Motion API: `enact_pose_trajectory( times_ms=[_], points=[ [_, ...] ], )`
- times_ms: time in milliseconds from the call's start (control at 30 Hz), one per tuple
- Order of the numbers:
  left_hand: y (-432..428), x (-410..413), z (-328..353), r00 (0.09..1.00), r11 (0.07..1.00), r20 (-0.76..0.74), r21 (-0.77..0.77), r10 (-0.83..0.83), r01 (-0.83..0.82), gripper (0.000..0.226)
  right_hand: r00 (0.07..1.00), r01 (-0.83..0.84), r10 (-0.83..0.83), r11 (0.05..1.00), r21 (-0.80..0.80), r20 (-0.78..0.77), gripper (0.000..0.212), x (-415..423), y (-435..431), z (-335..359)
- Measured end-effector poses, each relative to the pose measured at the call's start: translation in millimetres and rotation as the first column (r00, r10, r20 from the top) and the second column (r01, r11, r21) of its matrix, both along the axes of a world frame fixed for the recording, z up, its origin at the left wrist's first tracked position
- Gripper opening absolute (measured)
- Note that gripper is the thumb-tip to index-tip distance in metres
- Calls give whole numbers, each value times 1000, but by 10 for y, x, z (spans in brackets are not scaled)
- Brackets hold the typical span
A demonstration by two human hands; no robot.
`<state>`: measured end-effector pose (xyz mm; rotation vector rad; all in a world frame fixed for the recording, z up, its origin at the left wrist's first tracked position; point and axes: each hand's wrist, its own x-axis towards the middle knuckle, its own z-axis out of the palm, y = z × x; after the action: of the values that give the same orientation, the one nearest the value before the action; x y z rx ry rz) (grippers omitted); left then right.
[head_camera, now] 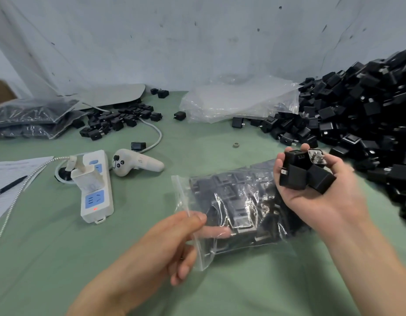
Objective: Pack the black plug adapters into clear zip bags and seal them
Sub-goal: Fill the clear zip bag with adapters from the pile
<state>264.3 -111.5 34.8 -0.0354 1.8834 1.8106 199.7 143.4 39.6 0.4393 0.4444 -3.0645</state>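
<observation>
The left hand (165,242), lower centre, pinches the open mouth of a zip bag (238,213) between thumb and fingers. The right hand (316,192), right of centre, is cupped palm up around several adapters (295,176) above the bag. The bag, partly filled with adapters, lies on the green table (60,247). A large adapter pile (357,110) fills the right edge; a power strip (96,192) lies at left.

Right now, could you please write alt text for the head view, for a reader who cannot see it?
A person's left hand pinches the mouth of a clear zip bag part-filled with black adapters, while the right hand holds several more adapters beside it. A large adapter pile lies at right on the green table.
</observation>
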Motion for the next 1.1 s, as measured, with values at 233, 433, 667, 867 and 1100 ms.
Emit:
enact_pose_trajectory(
  times_ms=[233,433,667,867,1100],
  points=[
    [-200,-149,47,702,755,-453,-91,550,-650,10,996,-89,88,996,-29,-23,25,48,-208,35],
    [489,-78,94,741,941,-643,-88,196,-326,27,978,-206,205,977,-49,-28,26,122,-558,22],
    [634,-37,-6,694,912,-709,-194,124,-362,25,969,-245,244,969,-19,-36,25,196,-626,27],
    [29,-162,55,752,771,-182,238,633,-591,23,991,-134,133,988,-78,-21,22,140,-407,90],
    [-177,-96,-218,820,809,60,138,569,-572,18,998,-50,54,994,-96,41,20,125,-224,104]
  ],
)
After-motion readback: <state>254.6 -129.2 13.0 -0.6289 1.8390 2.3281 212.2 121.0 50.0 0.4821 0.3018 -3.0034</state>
